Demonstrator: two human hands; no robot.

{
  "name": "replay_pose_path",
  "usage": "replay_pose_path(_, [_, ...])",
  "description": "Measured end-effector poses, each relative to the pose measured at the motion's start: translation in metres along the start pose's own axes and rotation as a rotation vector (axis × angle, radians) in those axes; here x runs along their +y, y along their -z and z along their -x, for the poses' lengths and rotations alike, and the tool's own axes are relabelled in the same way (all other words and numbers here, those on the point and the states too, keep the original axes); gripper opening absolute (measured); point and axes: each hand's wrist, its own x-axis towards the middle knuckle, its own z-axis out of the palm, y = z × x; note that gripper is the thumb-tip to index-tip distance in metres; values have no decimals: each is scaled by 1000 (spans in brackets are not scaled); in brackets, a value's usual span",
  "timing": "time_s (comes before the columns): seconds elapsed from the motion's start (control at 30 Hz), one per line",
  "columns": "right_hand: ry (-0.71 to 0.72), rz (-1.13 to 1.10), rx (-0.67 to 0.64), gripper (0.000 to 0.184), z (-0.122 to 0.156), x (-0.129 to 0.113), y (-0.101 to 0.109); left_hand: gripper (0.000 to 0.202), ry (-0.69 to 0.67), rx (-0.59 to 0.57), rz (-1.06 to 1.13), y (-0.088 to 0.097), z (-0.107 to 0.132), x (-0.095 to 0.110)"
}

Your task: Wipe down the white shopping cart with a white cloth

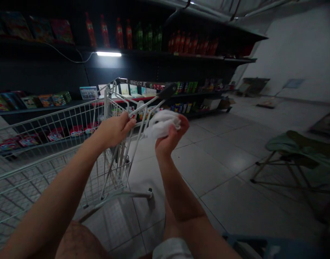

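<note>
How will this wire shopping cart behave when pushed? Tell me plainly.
The wire shopping cart will probably roll easily, since it rides on small casters over smooth floor tiles. Its thin, open wire frame suggests it is fairly light for its size, so it would likely swing readily under the left hand gripping its rim.

Inspection notes dark store shelving (159, 68) at 12 o'clock stocked with red and green bottles (119, 34), a lit tube lamp (109, 54) beneath, and a green folding chair (294, 162) at 3 o'clock.

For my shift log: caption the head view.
Left hand grips wire shopping cart; right hand clutches crumpled white cloth before dark shelves.
</note>
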Motion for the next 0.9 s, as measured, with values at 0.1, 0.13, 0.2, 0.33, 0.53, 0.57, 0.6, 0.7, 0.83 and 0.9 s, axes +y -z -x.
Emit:
replay_pose_path(0.1, [480,311,-318,33,-47,-8,-15,43,67,80,7,-14,-4,5])
replay_pose_path(0.13, [581,407,-476,30,-63,-7,-22,43,79,95,-5,-18,-4,4])
replay_pose_path(0.2, [703,512,-650,27,-92,0,-34,43,83,102,-17,-22,-4,2])
replay_pose_path(0.33, [712,478,-600,29,-136,21,-50,41,62,94,-5,-22,-7,-1])
replay_pose_path(0.53, [480,337,-251,24,-176,34,-53,42,64,95,-56,-23,-12,3])
replay_pose_path(0.57, [439,312,-136,23,-182,34,-52,41,55,95,-62,-23,-11,4])
replay_pose_path(0.6, [415,285,-34,21,-186,33,-51,41,48,94,-70,-23,-9,4])
replay_pose_path(0.7, [458,235,3,18,-174,23,-43,41,27,99,-100,-21,-3,5])
replay_pose_path(0.83, [582,231,-322,16,-127,4,-31,40,6,115,-123,-19,1,5])
replay_pose_path(0.9, [596,220,-378,15,-123,-3,-30,38,7,115,-132,-17,3,5])
